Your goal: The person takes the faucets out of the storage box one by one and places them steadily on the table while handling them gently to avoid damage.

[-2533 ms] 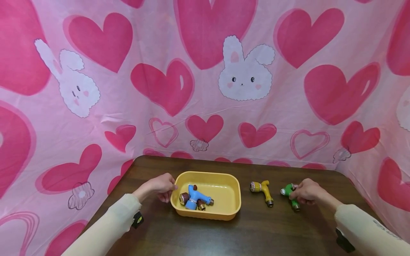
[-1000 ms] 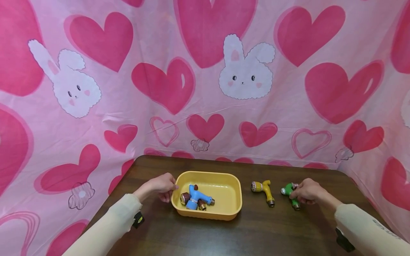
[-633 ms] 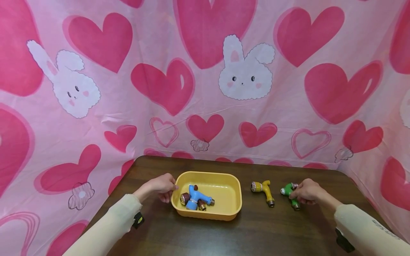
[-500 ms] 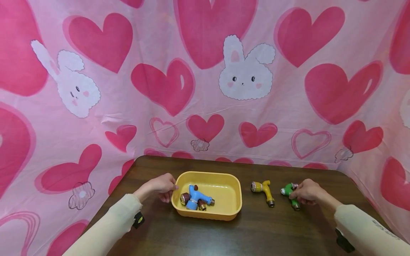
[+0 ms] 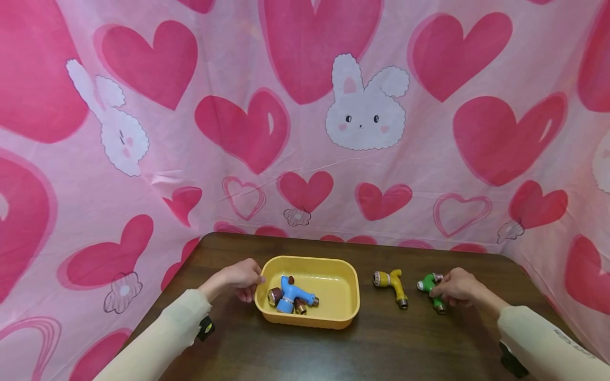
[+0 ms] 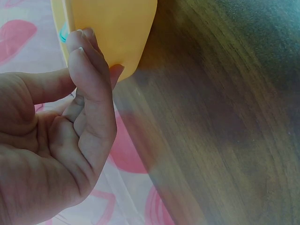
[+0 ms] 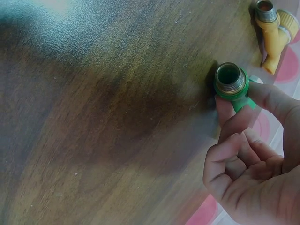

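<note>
My left hand [image 5: 243, 279] pinches the left rim of a yellow tray [image 5: 333, 320]; the left wrist view shows the curled fingers against the tray's wall [image 6: 112, 33]. In the tray's left half lie a blue tap [image 5: 297, 292] and, partly under it, a brown tap [image 5: 274, 296]. My right hand [image 5: 457, 287] grips a green tap [image 5: 425, 284] on the table's right side, between thumb and fingers. In the right wrist view, the green tap's threaded metal end [image 7: 229, 78] faces the camera, and the fingers hide part of its body.
A yellow tap [image 5: 396, 286] lies on the brown wooden table [image 5: 381, 349] between the tray and the green tap. Behind and beside the table hangs a pink cloth [image 5: 305, 143] with hearts and rabbits.
</note>
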Demonstrator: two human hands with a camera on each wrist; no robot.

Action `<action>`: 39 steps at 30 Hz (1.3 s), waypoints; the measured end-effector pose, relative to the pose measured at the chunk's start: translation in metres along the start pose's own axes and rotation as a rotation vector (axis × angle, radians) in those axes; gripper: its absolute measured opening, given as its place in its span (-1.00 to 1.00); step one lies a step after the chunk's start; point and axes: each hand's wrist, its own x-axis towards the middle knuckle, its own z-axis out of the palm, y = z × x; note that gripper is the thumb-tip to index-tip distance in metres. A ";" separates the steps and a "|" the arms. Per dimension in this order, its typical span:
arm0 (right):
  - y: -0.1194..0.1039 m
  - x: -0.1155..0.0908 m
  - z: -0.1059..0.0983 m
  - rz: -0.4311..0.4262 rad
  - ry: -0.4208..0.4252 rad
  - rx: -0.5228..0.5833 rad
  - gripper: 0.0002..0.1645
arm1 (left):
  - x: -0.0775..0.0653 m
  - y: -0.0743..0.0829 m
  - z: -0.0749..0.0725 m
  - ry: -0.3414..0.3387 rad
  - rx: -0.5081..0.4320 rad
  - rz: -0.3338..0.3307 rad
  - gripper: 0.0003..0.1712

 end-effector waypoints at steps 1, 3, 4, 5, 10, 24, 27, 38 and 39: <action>0.000 0.000 0.000 -0.003 0.002 -0.002 -0.63 | 0.000 0.000 0.000 0.000 0.000 0.002 -0.78; 0.001 0.000 0.000 -0.011 0.008 -0.001 -0.65 | 0.000 0.000 0.000 0.000 0.003 0.004 -0.78; 0.001 0.000 0.001 -0.010 0.010 0.000 -0.65 | 0.000 0.000 0.000 0.001 0.004 0.005 -0.77; 0.001 0.000 0.001 -0.010 0.013 0.001 -0.67 | -0.001 0.000 0.000 0.000 0.005 0.006 -0.77; 0.002 -0.001 0.001 -0.016 0.022 0.001 -0.72 | -0.001 0.000 0.001 -0.001 0.008 0.011 -0.77; -0.003 -0.007 0.001 -0.031 0.034 -0.008 -0.78 | -0.001 -0.002 0.000 -0.007 0.013 0.014 -0.76; -0.007 -0.010 0.001 -0.033 0.032 -0.018 -0.76 | 0.000 -0.002 0.000 -0.009 0.007 0.012 -0.76; -0.011 -0.013 -0.003 -0.025 0.032 0.012 -0.78 | -0.001 -0.001 0.000 -0.005 0.001 0.007 -0.77; -0.011 -0.013 -0.003 -0.023 0.031 0.018 -0.78 | -0.001 -0.002 0.000 -0.005 0.002 0.009 -0.76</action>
